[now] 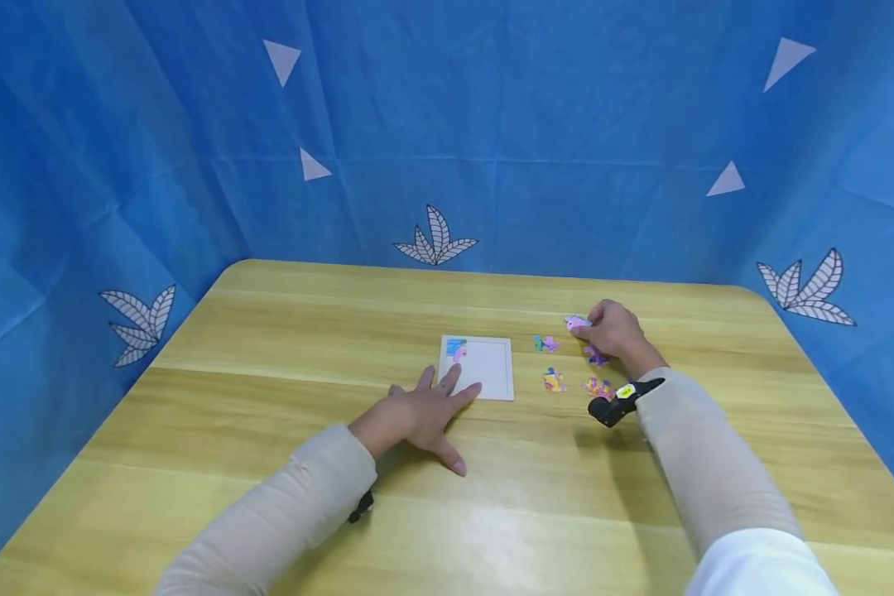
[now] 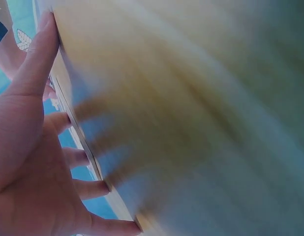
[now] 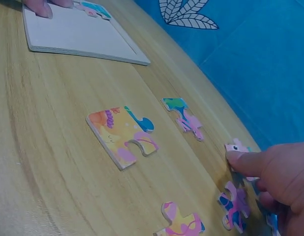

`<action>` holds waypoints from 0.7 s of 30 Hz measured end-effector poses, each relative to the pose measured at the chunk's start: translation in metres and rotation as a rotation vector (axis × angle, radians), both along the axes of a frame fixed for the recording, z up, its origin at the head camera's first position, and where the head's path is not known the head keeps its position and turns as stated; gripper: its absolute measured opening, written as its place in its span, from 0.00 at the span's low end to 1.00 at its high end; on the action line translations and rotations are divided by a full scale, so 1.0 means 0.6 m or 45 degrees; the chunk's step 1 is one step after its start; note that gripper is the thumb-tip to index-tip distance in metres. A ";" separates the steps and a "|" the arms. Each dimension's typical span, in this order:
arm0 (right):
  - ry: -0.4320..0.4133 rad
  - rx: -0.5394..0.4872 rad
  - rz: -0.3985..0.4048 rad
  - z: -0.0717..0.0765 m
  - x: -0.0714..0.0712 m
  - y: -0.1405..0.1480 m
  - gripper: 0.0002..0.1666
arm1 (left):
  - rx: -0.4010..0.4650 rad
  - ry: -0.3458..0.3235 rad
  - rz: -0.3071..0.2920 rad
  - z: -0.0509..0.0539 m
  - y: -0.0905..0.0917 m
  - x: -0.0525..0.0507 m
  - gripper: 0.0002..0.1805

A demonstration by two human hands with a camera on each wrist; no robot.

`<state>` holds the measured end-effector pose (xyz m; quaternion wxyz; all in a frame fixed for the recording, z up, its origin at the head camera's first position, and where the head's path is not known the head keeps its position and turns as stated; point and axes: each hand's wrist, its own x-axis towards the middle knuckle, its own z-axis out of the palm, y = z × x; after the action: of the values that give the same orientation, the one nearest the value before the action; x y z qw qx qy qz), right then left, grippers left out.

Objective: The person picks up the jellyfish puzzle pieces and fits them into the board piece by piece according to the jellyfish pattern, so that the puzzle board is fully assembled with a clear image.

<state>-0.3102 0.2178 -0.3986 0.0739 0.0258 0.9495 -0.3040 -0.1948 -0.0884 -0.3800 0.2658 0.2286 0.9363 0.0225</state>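
Note:
My right hand [image 1: 617,333] pinches a pink jigsaw piece [image 1: 574,324] with an eye printed on it between thumb and fingers, at the far right of the group. In the right wrist view, the thumb covers part of that piece [image 3: 235,147]. My left hand [image 1: 423,414] is spread, its fingertips on the lower left of a white puzzle tray [image 1: 496,370]. A blue and pink piece [image 1: 456,348] sits in the tray's upper-left corner. Between tray and right hand lie a green and pink piece [image 1: 547,343] and a yellow corner piece [image 3: 115,137].
Under the right hand is a purple and blue piece [image 3: 233,206]; a yellow and pink piece [image 1: 598,387] lies nearer me. Another blue piece [image 3: 273,222] is partly hidden by the hand. Behind the wooden table [image 1: 268,331] hangs a blue curtain [image 1: 566,165].

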 end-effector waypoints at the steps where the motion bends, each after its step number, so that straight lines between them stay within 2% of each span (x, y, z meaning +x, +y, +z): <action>1: 0.003 -0.003 0.000 -0.001 0.000 0.000 0.21 | -0.001 0.000 0.000 0.000 0.000 0.001 0.65; 9: 0.083 -0.022 0.055 -0.008 0.005 -0.014 0.20 | -0.022 -0.022 0.006 -0.001 0.002 0.007 0.65; 15: 0.083 -0.144 0.062 0.003 0.005 -0.028 0.20 | -0.038 -0.012 0.012 0.007 0.000 -0.002 0.65; 21: 0.083 -0.218 0.070 0.006 0.012 -0.038 0.19 | -0.042 -0.010 -0.009 0.005 0.003 -0.005 0.65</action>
<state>-0.3031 0.1951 -0.3949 0.0531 -0.0167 0.9222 -0.3826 -0.1977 -0.0865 -0.3769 0.2733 0.2276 0.9346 0.0069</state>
